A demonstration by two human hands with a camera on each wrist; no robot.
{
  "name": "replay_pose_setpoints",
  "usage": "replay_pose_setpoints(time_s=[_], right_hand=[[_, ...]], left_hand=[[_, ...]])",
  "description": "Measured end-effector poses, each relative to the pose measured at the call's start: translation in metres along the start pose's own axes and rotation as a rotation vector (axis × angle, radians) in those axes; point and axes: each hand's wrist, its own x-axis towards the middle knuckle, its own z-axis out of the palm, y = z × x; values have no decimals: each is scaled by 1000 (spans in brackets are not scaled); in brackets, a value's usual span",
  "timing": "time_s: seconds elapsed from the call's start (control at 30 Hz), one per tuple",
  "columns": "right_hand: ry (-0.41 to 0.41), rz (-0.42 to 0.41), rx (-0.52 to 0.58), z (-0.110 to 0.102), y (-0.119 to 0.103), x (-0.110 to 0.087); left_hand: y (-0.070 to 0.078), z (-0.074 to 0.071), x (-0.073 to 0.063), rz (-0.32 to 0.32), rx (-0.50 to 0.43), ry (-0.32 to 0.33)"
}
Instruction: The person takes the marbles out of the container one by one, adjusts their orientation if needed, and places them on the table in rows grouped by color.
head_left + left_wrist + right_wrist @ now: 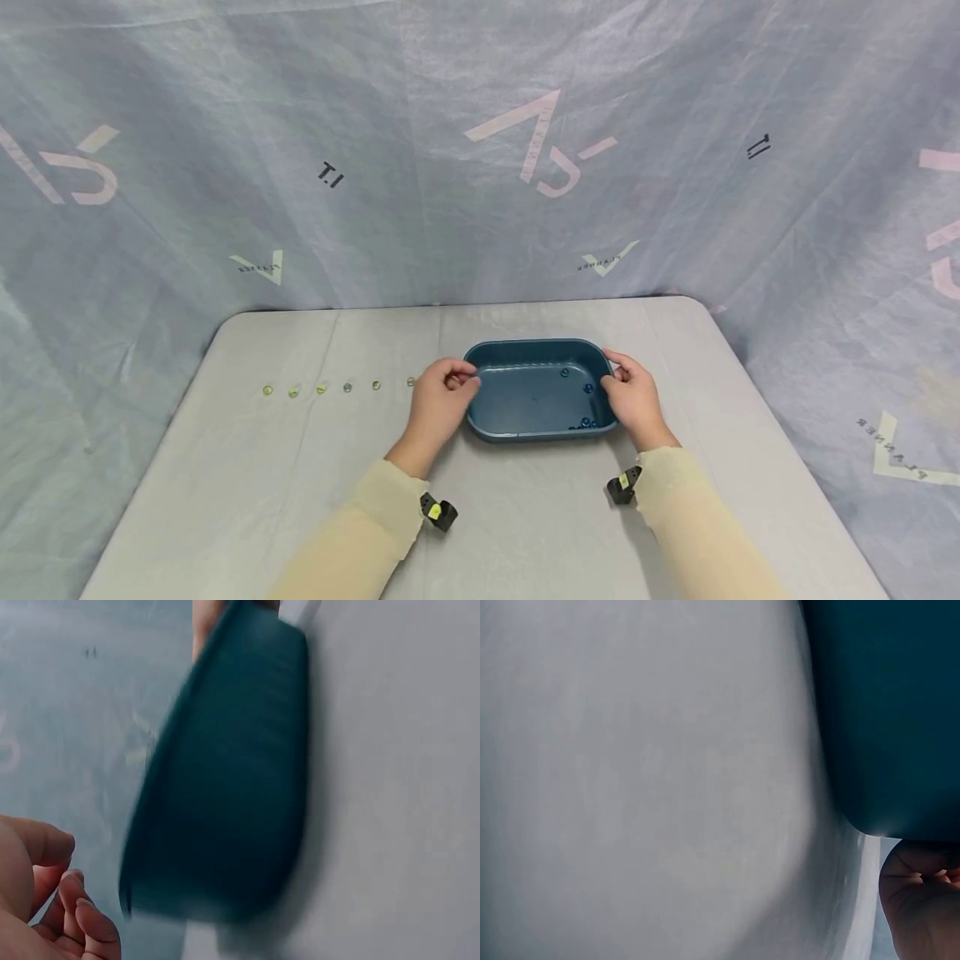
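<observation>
A dark teal rectangular tray [517,437] with rounded corners sits in front of me, several small blue glass beads [585,422] lying inside along its right part. My right hand [636,402] grips the tray's right rim, thumb over the inner side and fingers outside. At the left rim is my left hand [444,398], with fingers bent and thumb close to the forefinger. In the left wrist view this hand [45,900] appears beside the tray [225,765], apart from it. Whether a bead is between its fingertips I cannot tell.
Several small clear, yellowish glass beads [321,388] form a spaced row on the table [225,483] left of the tray. The rightmost bead [410,382] is close to my left hand. Behind the table's far edge hangs a grey printed cloth [420,208].
</observation>
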Motion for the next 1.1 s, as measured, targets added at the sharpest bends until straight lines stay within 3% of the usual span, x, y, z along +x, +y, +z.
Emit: replay_pose_setpoints(time_s=[0.07, 0.2, 0.37, 0.6, 0.87, 1.1], right_hand=[[-1, 0, 0, 0, 0, 0], [1, 4, 4, -1, -1, 0], [7, 6, 1, -1, -3, -1], [19, 3, 0, 1, -2, -2], [35, -30, 0, 1, -2, -1], [35, -28, 11, 0, -1, -1]], left_hand=[[8, 11, -1, 61, 12, -39], [16, 35, -4, 126, 63, -135], [24, 66, -8, 151, 102, -250], [34, 101, -5, 184, 164, -327], [44, 125, 2, 170, 244, -397], [36, 139, 10, 131, 330, -473]])
